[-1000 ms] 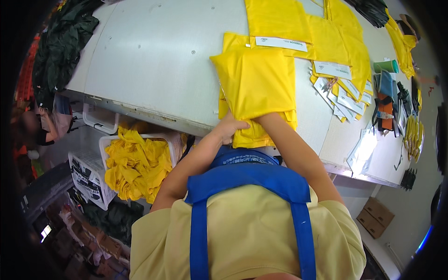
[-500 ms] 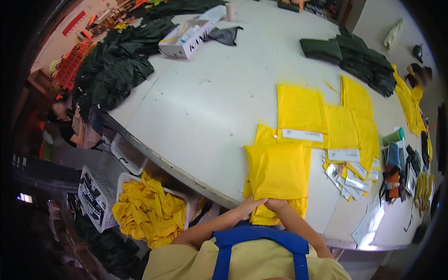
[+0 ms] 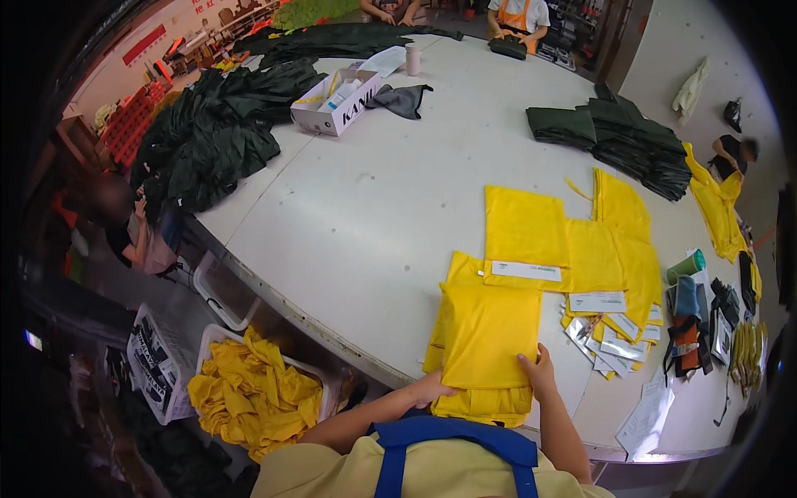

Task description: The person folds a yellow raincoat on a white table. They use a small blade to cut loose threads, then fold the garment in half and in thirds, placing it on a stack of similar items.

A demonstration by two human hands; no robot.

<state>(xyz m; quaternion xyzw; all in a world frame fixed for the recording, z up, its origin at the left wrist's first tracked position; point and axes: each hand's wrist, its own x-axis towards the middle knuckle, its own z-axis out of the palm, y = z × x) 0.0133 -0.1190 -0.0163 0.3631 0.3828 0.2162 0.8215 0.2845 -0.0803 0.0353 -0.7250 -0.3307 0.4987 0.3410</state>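
A square packet of folded yellow fabric point(image 3: 490, 336) lies flat in front of me, on top of more yellow folded fabric point(image 3: 481, 404) at the table's near edge. My left hand point(image 3: 430, 388) grips its near left corner, the fingers partly hidden by the cloth. At the right edge, my right hand point(image 3: 540, 373) touches the packet with its thumb, its fingers apart from the thumb and pointing away from me. Just beyond lies another yellow packet point(image 3: 525, 224) with a white label strip point(image 3: 526, 271) along its near side.
More yellow pieces point(image 3: 635, 249) and white labels point(image 3: 618, 344) lie to the right, near a green roll point(image 3: 686, 266). Dark green fabric point(image 3: 207, 133) is heaped far left, beside a white box point(image 3: 336, 108). A crate of yellow cloth point(image 3: 257, 390) stands below left. Other people work around the table.
My hands have parted from the packet's near edge; the right has moved to its right side, the left to its near left corner. The puffy packet now looks flatter. The view has tilted up.
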